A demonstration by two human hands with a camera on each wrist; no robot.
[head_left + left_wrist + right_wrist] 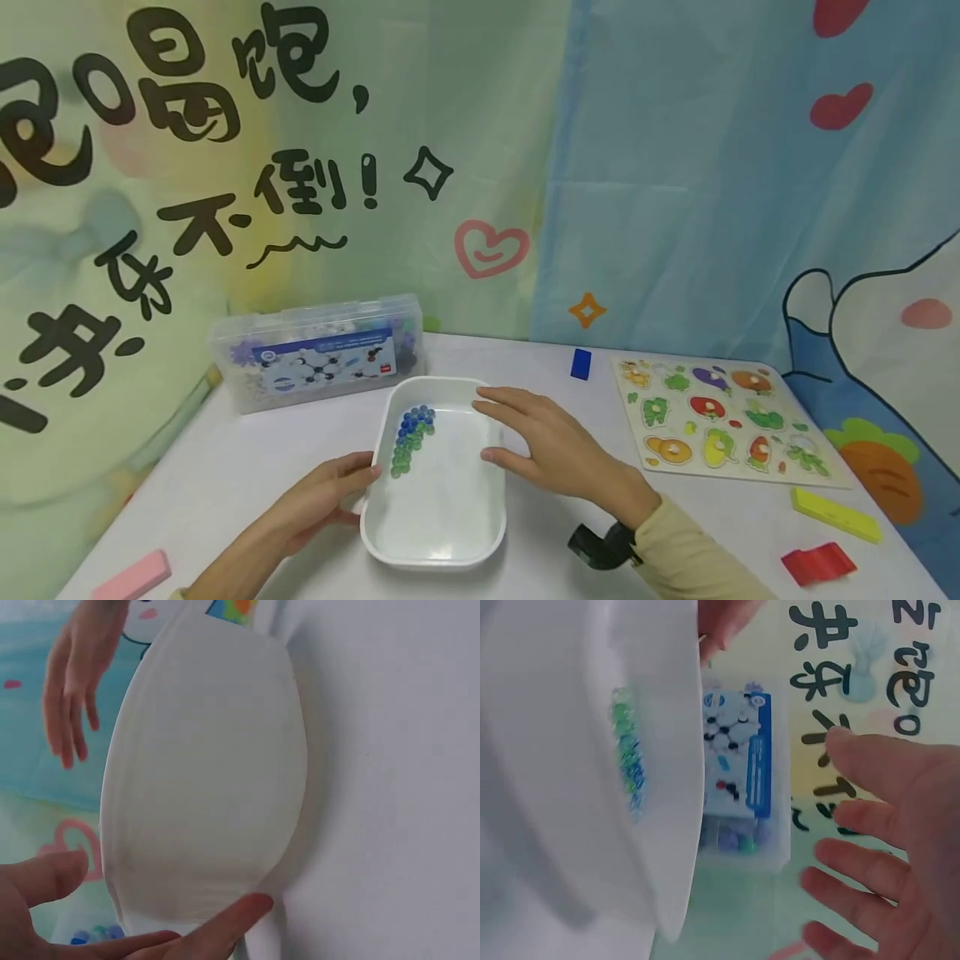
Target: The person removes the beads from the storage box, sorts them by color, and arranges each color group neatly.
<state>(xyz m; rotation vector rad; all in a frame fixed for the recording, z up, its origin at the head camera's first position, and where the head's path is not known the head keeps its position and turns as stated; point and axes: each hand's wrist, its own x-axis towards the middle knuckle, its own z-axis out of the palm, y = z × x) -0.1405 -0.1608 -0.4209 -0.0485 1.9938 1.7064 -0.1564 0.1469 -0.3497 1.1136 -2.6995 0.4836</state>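
A white tray (450,517) lies in front of me, long side pointing away. Blue beads (413,423) and green beads (402,460) are bunched along its left wall. My left hand (318,500) holds the tray's left edge, thumb at the rim and fingers down against the outer wall. In the left wrist view those fingers (225,922) lie across the white wall. Over the tray's right rim hovers my right hand (547,442), its fingers spread and fairly straight. The right wrist view shows the same right hand (885,855) beside the tray, holding nothing.
Behind the tray stands a clear plastic box (322,358) with a molecule label. Right of it lie a blue block (581,364), a vegetable puzzle board (720,417), a yellow block (836,515) and a red piece (817,564). A pink block (132,575) sits front left.
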